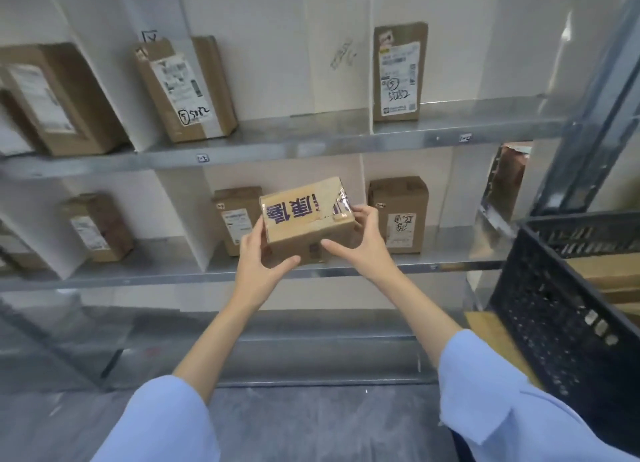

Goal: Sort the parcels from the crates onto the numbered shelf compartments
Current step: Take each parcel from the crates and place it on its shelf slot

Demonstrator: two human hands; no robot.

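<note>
Shelving [311, 139] of grey metal runs across the wall beyond my hands, split by white dividers [197, 226] into compartments. Grey floor [311, 423] lies below my wrists, and my pale blue sleeves [166, 423] are pushed up my forearms.

I hold a brown cardboard parcel [308, 219] in the air in front of the lower shelf level. My left hand [258, 264] wraps its near left corner with the thumb under the box. My right hand [363, 243] clasps the right end, with the thumb across the front face. To the right of that hand stands a black slatted crate [554, 305] with brown cardboard inside.

Big blue printed characters cross the top of my parcel under clear tape, upside down to me. Above and left of my grip, a leaning box [183, 87] has a white label marked with a circled 5 and "5082". Above and right, an upright box [398, 73] also shows a circled 5 over a handwritten number I cannot read for sure. Just right of my right hand, a lower box [398, 215] bears a scribbled label.

The carton behind my grip [235, 215] is partly covered by what I hold. The far-left box [52, 98] is cut off at the edge. The small tags on the shelf edges and the fine print on the labels are too blurred to read.
</note>
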